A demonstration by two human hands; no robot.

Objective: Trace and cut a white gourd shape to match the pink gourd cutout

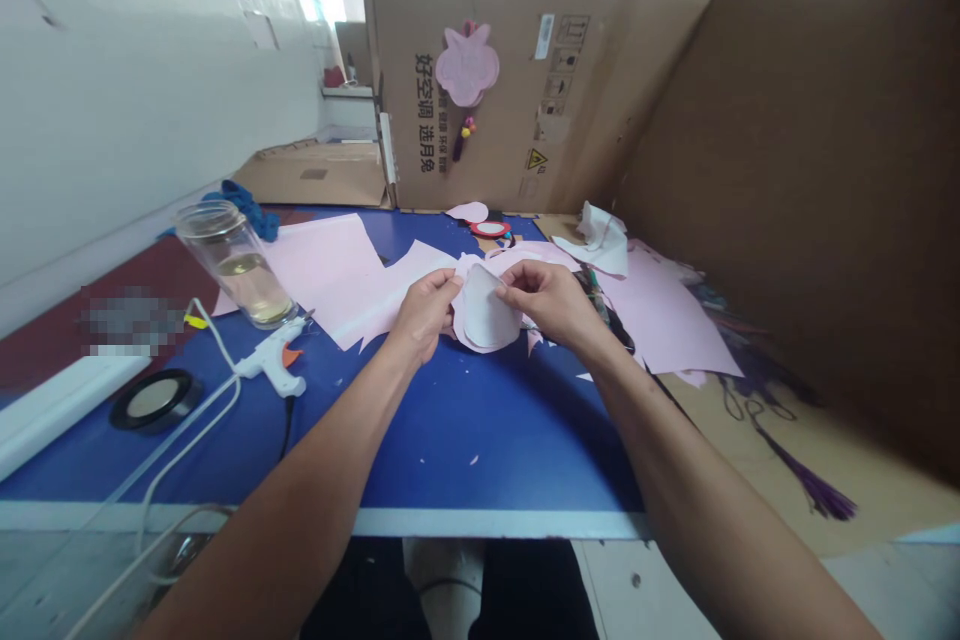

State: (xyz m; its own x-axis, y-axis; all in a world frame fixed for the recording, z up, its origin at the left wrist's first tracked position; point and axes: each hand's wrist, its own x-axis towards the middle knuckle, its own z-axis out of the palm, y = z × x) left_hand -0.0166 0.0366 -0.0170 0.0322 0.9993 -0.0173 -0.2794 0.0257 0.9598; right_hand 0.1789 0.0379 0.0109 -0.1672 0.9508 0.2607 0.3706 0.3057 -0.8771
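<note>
Between my hands, above the blue table, is a pink paper cutout [457, 320] with a rounded outline. A smaller white teardrop-shaped piece [489, 315] lies over its face. My left hand [429, 312] pinches the pink cutout at its left edge, thumb on top. With thumb and index finger my right hand [546, 295] grips the upper right edge of the white piece. Whether the two pieces are stuck together I cannot tell. Pink paper sheets [330, 265] with cut edges lie behind my hands, and small scraps are scattered nearby.
At left are a lidded glass jar [251, 275] of pale liquid, a white glue gun [274, 360] with its cord, and a black tape roll [154, 402]. Cardboard [585, 120] stands behind, bearing a pink flower-like cutout [467, 67]. A purple tassel [814, 490] lies at right.
</note>
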